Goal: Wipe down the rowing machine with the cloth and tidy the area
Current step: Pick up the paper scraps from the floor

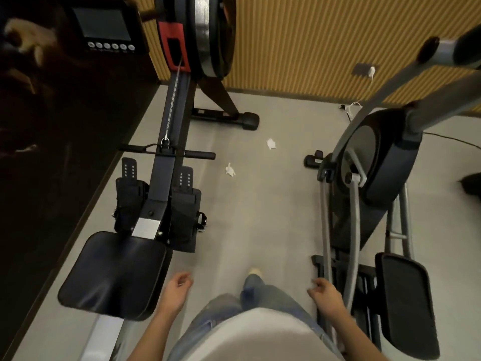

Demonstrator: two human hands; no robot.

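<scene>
Left hand [177, 284] and right hand [324, 290] hang loosely curled, empty.

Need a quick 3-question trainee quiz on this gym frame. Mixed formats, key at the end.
1. True or false: the left hand or the right hand holds a cloth.
2. How many crumpled white scraps lie on the floor between the rowing machine and the elliptical?
3. Where is the rower's handle? A) in a hand B) across the rail, just beyond the footrests C) lying on the floor

Key: 1 false, both are empty; 2 two; 3 B.
</scene>
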